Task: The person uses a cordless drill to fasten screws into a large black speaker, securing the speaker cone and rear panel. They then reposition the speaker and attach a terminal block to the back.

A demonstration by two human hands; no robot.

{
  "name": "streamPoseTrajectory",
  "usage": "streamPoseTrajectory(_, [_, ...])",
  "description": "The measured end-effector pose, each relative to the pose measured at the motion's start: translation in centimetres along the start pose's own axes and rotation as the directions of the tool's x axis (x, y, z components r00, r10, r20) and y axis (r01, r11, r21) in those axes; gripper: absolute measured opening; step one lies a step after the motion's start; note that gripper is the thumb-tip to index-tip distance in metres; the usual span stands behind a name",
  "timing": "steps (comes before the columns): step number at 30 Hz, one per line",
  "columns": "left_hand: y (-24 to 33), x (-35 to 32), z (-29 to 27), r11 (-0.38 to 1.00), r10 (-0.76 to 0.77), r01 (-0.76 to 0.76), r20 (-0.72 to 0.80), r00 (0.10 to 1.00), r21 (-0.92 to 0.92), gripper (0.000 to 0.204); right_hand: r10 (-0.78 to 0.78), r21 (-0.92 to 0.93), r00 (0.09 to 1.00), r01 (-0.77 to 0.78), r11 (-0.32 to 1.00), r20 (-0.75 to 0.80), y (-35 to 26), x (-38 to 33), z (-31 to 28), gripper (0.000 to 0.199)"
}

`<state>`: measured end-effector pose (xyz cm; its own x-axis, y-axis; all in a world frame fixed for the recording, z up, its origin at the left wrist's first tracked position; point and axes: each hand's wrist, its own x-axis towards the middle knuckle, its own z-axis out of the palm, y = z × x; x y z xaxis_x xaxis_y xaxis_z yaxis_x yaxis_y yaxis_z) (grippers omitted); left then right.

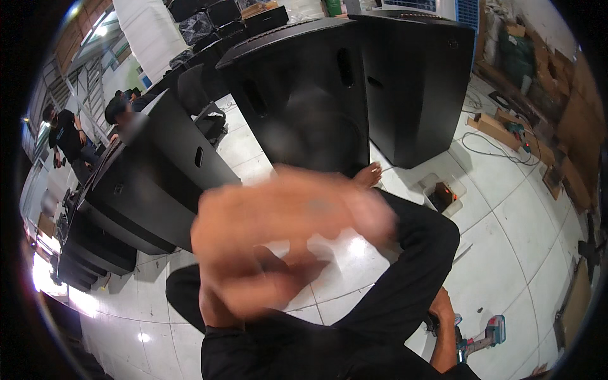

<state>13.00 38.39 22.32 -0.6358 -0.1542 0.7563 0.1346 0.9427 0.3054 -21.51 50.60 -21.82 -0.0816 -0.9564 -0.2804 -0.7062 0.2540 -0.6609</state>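
My left hand point(285, 215) is raised close in front of me, large and smeared by motion. Its finger shape and anything in it cannot be made out. Behind it stands a large black speaker cabinet point(304, 95) with slot-like handle openings; the hand hides its lower part. Down by my right knee, my right hand point(441, 305) reaches toward the floor, its fingers mostly hidden. Right beside that wrist lies a teal and black cordless power tool point(487, 339); whether the hand touches it is unclear.
Another black cabinet point(418, 88) stands at right, and a row of them point(126, 202) runs along the left. A whitish tub point(453, 196) sits beyond my knee. Cardboard point(494, 130) and a cable point(491, 152) lie at the right. People point(68, 139) are at far left.
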Motion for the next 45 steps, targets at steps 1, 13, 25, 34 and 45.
streamPoseTrajectory(1, [-2.0,-1.1,-0.4,0.988,-0.116,0.129,-0.150,0.982,0.083,0.041,0.003,-0.064,0.999,0.000,0.998,0.040,0.9,-0.3,-1.7,0.051])
streamPoseTrajectory(13, [-21.8,-11.0,-17.6,0.652,-0.637,0.669,-0.736,0.229,-0.357,0.028,-0.057,0.082,0.929,0.093,0.992,-0.364,-18.9,7.8,-12.4,0.066])
streamPoseTrajectory(25, [-44.6,-14.4,-23.5,0.450,-0.889,0.545,-0.415,0.195,-0.708,0.053,-0.748,-0.482,0.002,0.764,0.430,-0.664,-50.4,21.9,-20.1,0.046])
streamPoseTrajectory(34, [-56.2,-14.7,-25.8,0.397,-0.906,0.391,-0.286,0.312,-0.831,0.054,-0.783,-0.647,-0.171,0.680,0.345,-0.598,-56.0,32.0,-17.8,0.040])
streamPoseTrajectory(45, [-59.0,-16.6,-24.6,0.481,-0.868,0.347,-0.381,0.318,-0.805,0.055,-0.682,-0.543,-0.150,0.734,0.409,-0.716,-56.7,32.8,-16.9,0.034])
